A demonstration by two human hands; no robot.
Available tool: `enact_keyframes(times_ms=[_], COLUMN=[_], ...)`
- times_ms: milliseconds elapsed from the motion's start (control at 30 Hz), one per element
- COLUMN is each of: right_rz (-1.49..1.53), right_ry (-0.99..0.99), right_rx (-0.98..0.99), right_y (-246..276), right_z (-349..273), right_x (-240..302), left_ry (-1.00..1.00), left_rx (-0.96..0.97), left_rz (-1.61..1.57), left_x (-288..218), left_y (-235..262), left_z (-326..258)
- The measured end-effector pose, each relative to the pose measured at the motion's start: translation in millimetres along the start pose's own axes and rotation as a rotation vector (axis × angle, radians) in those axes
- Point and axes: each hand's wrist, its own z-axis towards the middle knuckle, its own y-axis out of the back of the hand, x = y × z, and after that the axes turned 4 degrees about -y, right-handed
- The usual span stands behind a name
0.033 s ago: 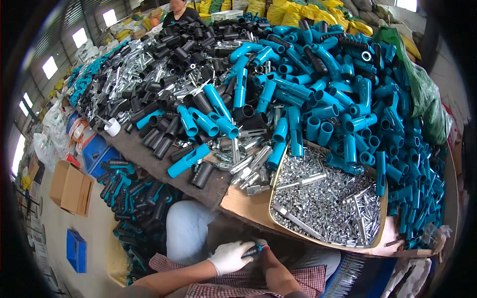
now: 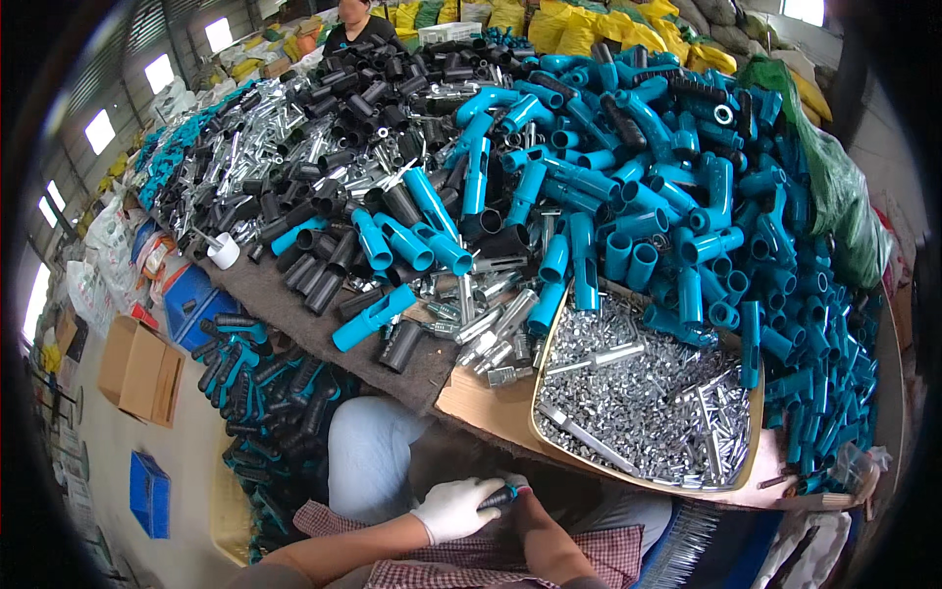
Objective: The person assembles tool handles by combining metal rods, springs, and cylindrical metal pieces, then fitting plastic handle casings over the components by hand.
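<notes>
In my lap, below the table edge, my left hand [image 2: 456, 510] wears a white glove and is closed around a black ribbed handle [image 2: 497, 498] with a teal end. My right hand [image 2: 518, 483] is at the teal end of that handle. Only a little of its glove shows, and its fingers are hidden. Just beyond the hands stands a tray [image 2: 538, 432] full of small silver metal pieces, with some longer metal rods lying on top. Teal tubes [image 2: 373, 319] and a black sleeve [image 2: 399, 347] lie on the table's near edge.
A large heap of teal tube parts [image 2: 638, 206] covers the right of the table; black sleeves [image 2: 368, 93] and silver rods [image 2: 285, 137] cover the left. Finished-looking black and teal handles [image 2: 265, 393] fill a yellow crate [image 2: 231, 510] at my left. A person [image 2: 358, 29] is across the table.
</notes>
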Motion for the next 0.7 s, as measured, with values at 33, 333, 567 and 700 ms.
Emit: enact_keyframes(times_ms=[33,333,567,700], right_rz=[-0.001,-0.1,-0.113,-0.11], right_ry=[-0.007,0.107,0.077,0.034], right_rx=[-0.007,-0.084,-0.071,-0.077], right_y=[7,83,66,66], right_z=[-2,44,34,22], right_x=[4,64,69,64], left_ry=[-0.008,-0.03,0.111,0.117], left_rx=[-0.006,0.099,0.139,0.256], left_rz=[0.003,0.029,-0.01,-0.034], left_x=[-1,8,17,15], left_y=[-2,-23,-42,-16], left_z=[0,-19,17,19])
